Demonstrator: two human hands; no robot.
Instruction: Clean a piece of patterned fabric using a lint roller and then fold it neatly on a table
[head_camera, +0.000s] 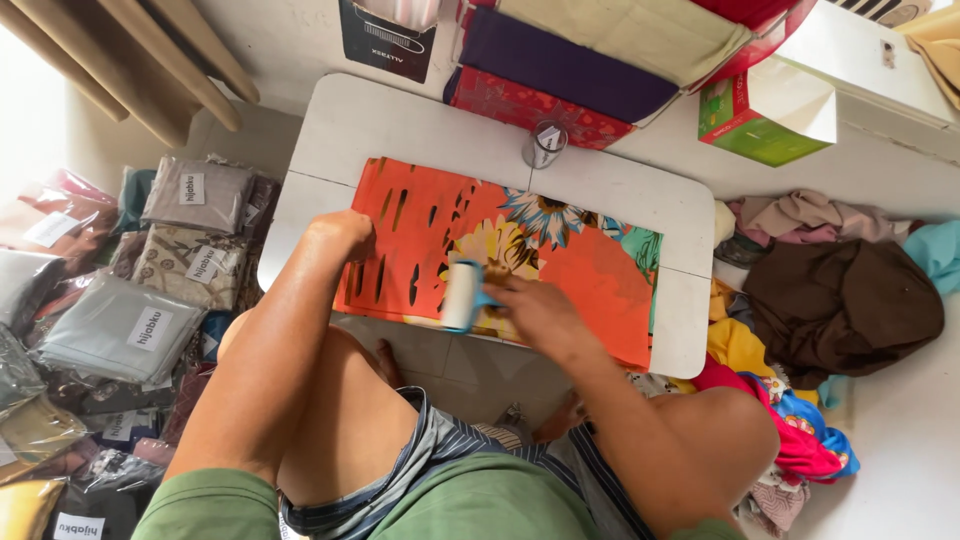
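On the low white table (400, 120), I watch a folded orange floral cloth (590, 280) lying flat across the middle. My right hand (535, 310) is curled around the blue handle of a white lint roller (461, 295), whose drum rests on the cloth near the table's front edge. My left hand (345, 235) is closed into a loose fist, pressing down on the cloth's left end. Behind the cloth, at the table's far edge, stands a small roll of tape (545, 145). Left of the table lie stacked packets of wrapped fabric (120, 330); right of it, a heap of loose clothes (840, 300).
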